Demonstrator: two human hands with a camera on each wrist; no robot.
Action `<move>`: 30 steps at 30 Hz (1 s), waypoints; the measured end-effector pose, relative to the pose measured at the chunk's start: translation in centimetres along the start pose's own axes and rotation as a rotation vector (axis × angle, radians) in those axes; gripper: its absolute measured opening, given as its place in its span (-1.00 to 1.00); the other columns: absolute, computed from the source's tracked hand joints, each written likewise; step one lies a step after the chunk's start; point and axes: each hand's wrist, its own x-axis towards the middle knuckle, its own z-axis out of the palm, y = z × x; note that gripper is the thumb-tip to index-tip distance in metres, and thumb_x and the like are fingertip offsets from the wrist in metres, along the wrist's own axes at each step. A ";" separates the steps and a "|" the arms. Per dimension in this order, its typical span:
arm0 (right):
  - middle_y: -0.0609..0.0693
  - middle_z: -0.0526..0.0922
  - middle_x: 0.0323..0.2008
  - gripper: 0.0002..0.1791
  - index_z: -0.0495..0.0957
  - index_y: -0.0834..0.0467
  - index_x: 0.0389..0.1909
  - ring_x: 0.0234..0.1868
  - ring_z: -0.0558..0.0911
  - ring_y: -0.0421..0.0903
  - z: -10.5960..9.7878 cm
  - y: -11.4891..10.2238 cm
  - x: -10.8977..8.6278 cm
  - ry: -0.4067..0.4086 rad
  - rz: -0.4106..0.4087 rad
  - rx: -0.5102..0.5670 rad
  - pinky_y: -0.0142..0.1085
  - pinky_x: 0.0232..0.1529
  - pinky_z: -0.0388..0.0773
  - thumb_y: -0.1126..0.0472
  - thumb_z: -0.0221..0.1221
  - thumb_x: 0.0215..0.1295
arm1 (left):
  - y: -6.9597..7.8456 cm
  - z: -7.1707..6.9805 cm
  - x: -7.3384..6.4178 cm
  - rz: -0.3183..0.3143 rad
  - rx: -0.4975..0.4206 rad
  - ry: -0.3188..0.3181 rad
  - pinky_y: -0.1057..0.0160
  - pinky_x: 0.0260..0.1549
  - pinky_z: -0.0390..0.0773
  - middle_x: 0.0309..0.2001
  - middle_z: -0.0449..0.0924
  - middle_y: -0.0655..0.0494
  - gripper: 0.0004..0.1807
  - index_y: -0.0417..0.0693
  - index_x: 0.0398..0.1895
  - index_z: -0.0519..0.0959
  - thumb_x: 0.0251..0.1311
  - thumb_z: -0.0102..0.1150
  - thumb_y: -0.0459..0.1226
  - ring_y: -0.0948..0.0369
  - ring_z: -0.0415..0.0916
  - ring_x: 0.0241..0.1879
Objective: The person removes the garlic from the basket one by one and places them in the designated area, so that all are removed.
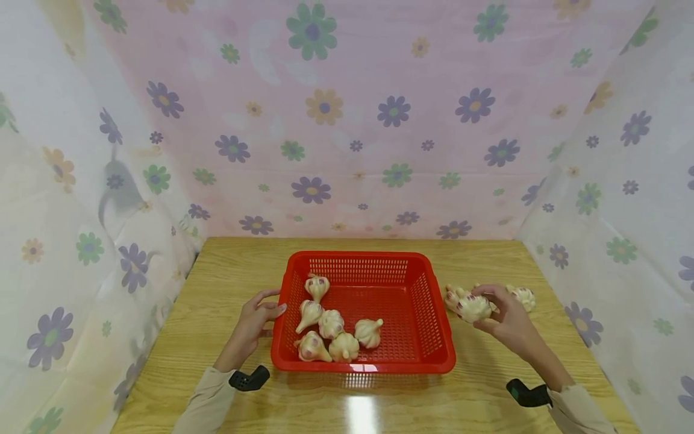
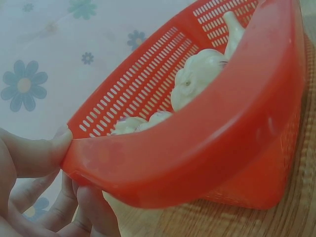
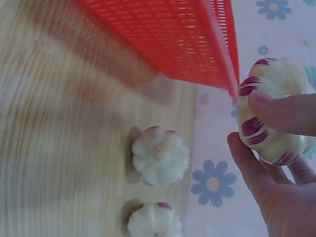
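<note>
A red plastic basket [image 1: 441, 361] stands on the wooden table with several garlic bulbs [image 1: 331, 324] inside, mostly in its left half. At the basket's left rim my left hand [image 1: 252, 328] grips the edge, thumb above and fingers beneath, as the left wrist view shows. Just right of the basket my right hand [image 1: 512, 328] holds a garlic bulb [image 3: 279, 74] with purple streaks between thumb and fingers, raised above the table. Two more garlic bulbs [image 3: 160, 155] lie on the table close by; in the head view the held bulb partly covers one.
The wooden table [image 1: 238, 265] bears the basket and loose bulbs. Flowered cloth [image 1: 352, 150] encloses it at the back and on both sides. Each wrist wears a black device [image 1: 250, 380].
</note>
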 end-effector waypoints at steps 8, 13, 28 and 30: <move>0.12 0.35 0.02 -0.36 0.37 0.29 -0.01 0.05 0.36 -0.47 0.7 1.8 -0.7 0.005 0.001 -0.010 -0.44 -0.25 0.54 0.68 0.29 -0.18 | 0.0 -0.1 -0.2 0.000 -0.001 0.006 0.14 -0.49 0.60 -0.16 0.59 -0.08 -0.48 0.01 0.20 0.42 0.14 0.26 -0.26 0.08 0.59 -0.30; 0.13 0.38 -0.02 -0.36 0.38 0.30 -0.04 0.04 0.37 -0.44 1.0 2.7 -1.0 0.021 0.012 -0.029 -0.38 -0.26 0.55 0.69 0.30 -0.23 | 0.0 0.0 -0.2 0.010 -0.014 -0.007 0.14 -0.50 0.60 -0.16 0.59 -0.09 -0.49 0.00 0.20 0.42 0.14 0.26 -0.28 0.09 0.58 -0.31; 0.19 0.37 0.02 -0.40 0.44 0.24 -0.07 0.03 0.37 -0.12 2.1 6.1 -1.8 -0.025 0.130 -0.094 -0.15 -0.34 0.54 0.67 0.26 -0.22 | -0.9 -0.4 0.3 0.089 -0.013 -0.057 0.11 -0.52 0.61 -0.19 0.61 -0.06 -0.41 -0.07 0.22 0.39 0.10 0.31 -0.18 0.10 0.60 -0.33; 0.19 0.37 0.02 -0.40 0.44 0.24 -0.07 0.03 0.38 0.04 2.2 6.3 -1.8 -0.026 0.153 -0.094 -0.14 -0.34 0.53 0.67 0.26 -0.24 | -1.2 -0.5 0.6 0.075 -0.007 -0.058 0.09 -0.50 0.62 -0.18 0.61 -0.05 -0.37 -0.02 0.21 0.40 0.04 0.35 -0.12 0.09 0.61 -0.31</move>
